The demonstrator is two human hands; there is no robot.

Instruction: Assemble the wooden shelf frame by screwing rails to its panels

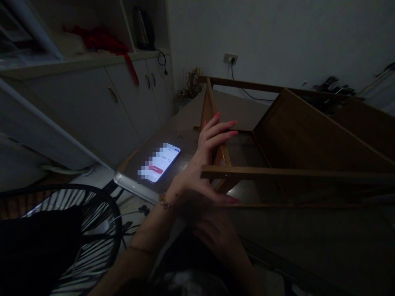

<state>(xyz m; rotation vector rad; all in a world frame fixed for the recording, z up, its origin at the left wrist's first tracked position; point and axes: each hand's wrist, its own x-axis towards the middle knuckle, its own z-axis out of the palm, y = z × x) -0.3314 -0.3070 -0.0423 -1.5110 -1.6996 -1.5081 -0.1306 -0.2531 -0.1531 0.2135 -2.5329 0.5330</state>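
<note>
A brown wooden shelf unit (262,172) lies on its side on the table, its boards and rails forming open bays. My left hand (203,160) grips its near-left end: the fingers, with red nails, reach over the end board, and the thumb lies beneath the front rail. Below, in deep shadow, is my right hand (216,232), close under my left wrist and near the table edge. Its fingers are too dark to read, and whatever they may touch is hidden. Left of my left hand, a lit phone (165,161) showing a timer lies flat on the table.
The table (188,119) has a pale rounded edge. Small pieces (180,136) lie beyond the phone. A black woven chair (101,222) stands at lower left. White cabinets (129,98) line the left, with a kettle (143,31) above. A cord runs from a wall socket (231,58) behind the shelf.
</note>
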